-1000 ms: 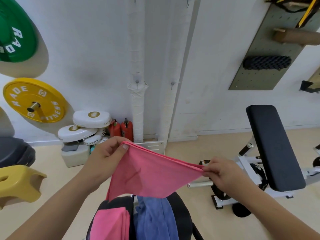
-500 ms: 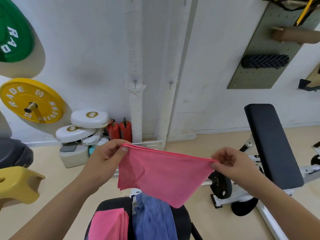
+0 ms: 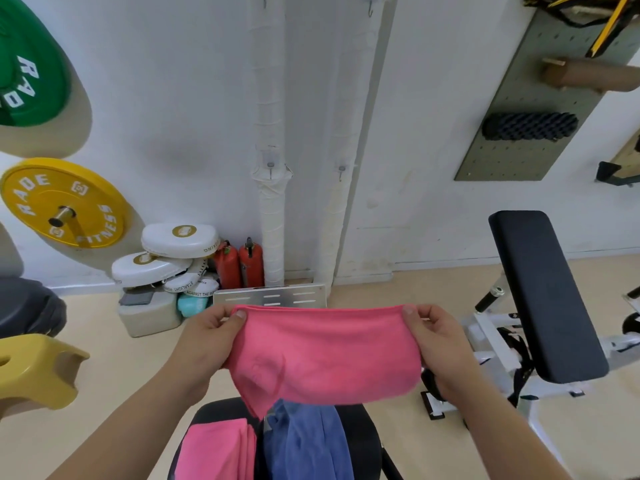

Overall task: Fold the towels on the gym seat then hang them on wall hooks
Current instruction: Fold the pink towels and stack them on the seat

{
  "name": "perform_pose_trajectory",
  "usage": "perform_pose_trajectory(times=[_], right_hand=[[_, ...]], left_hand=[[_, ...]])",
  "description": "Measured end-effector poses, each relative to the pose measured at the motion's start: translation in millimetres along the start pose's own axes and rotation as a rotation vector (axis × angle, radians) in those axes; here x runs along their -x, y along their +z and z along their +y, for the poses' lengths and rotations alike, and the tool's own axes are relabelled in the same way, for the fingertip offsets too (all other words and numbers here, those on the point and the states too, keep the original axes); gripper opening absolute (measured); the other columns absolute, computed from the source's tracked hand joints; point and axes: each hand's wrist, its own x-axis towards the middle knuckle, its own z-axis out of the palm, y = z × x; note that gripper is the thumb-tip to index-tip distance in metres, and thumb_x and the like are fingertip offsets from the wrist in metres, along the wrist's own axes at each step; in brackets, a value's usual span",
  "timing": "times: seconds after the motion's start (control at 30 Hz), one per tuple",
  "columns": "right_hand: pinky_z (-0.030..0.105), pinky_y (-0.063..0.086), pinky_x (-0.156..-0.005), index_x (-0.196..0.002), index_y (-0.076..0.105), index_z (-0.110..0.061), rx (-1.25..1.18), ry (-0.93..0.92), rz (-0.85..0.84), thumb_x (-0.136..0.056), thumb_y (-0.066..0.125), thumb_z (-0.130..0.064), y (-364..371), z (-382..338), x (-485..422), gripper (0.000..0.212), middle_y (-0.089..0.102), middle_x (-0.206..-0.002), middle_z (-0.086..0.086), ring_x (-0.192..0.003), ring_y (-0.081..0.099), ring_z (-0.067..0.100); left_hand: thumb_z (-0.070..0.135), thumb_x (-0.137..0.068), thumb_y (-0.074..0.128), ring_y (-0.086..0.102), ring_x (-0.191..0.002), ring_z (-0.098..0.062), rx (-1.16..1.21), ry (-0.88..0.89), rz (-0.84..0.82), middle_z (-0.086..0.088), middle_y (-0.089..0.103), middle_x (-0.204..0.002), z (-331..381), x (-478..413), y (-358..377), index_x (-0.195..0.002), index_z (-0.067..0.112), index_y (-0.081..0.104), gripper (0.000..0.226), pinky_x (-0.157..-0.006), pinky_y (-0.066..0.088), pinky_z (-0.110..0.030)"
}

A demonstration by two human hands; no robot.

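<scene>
I hold a pink towel [image 3: 322, 355] stretched level in the air above the black gym seat [image 3: 360, 431]. My left hand [image 3: 207, 341] pinches its top left corner and my right hand [image 3: 433, 341] pinches its top right corner. On the seat below lie a folded pink towel [image 3: 214, 448] at the left and a crumpled blue towel [image 3: 304, 441] beside it. Two small wall hooks, one hook [image 3: 270, 167] on the wrapped pipe and a second hook [image 3: 341, 170] to its right, sit on the wall ahead. Higher up is another hook [image 3: 370, 5].
A black padded bench [image 3: 543, 292] on a white frame stands at the right. White pads [image 3: 180, 240], red extinguishers [image 3: 239, 265] and a metal plate [image 3: 270, 296] sit by the wall. A yellow stool [image 3: 34, 368] is at the left, weight plates [image 3: 62, 202] hang on the wall.
My hands have moved apart and levelled, pulling the pink towel's top edge taut and straight. The towel lifted off the seat and now hangs as a flat doubled panel.
</scene>
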Motion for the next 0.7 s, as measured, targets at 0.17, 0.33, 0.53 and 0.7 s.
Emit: perform_pose_trajectory(times=[0.17,0.33,0.53,0.7], right_hand=[[0.031,0.046,-0.044,-0.104,0.063,-0.007,-0.086,0.031,0.095,-0.100,0.063,-0.028,34,16,26,0.021,0.067,-0.069,0.010,-0.052,0.056,0.015],[0.046,0.061,-0.059,-0.083,0.078,-0.024,-0.058,-0.097,-0.058,-0.093,0.073,-0.018,70,16,74,0.013,0.075,-0.073,0.008,-0.063,0.068,0.019],[0.050,0.059,-0.066,-0.083,0.081,-0.019,-0.063,-0.164,-0.071,-0.094,0.071,-0.011,70,27,94,0.016,0.075,-0.069,0.010,-0.064,0.069,0.031],[0.036,0.050,-0.059,-0.074,0.076,-0.015,-0.025,-0.212,-0.077,-0.095,0.066,-0.022,59,29,95,0.025,0.069,-0.061,0.006,-0.059,0.059,0.014]], left_hand=[[0.025,-0.101,0.062,0.057,-0.061,-0.022,-0.011,-0.068,-0.016,-0.010,0.064,-0.074,-14,19,28,-0.092,0.015,0.074,0.018,-0.056,0.053,-0.035],[0.027,-0.099,0.064,0.073,-0.077,-0.011,-0.122,0.152,-0.120,0.011,0.079,-0.083,-11,72,78,-0.095,0.032,0.080,0.018,-0.072,0.058,-0.028],[0.015,-0.103,0.058,0.066,-0.066,-0.001,-0.110,0.203,-0.167,0.002,0.077,-0.079,-13,103,98,-0.097,0.032,0.081,0.030,-0.064,0.052,-0.014],[0.025,-0.104,0.058,0.071,-0.087,-0.003,-0.157,0.232,-0.275,0.006,0.077,-0.097,-19,107,107,-0.120,0.050,0.072,0.033,-0.084,0.060,-0.028]])
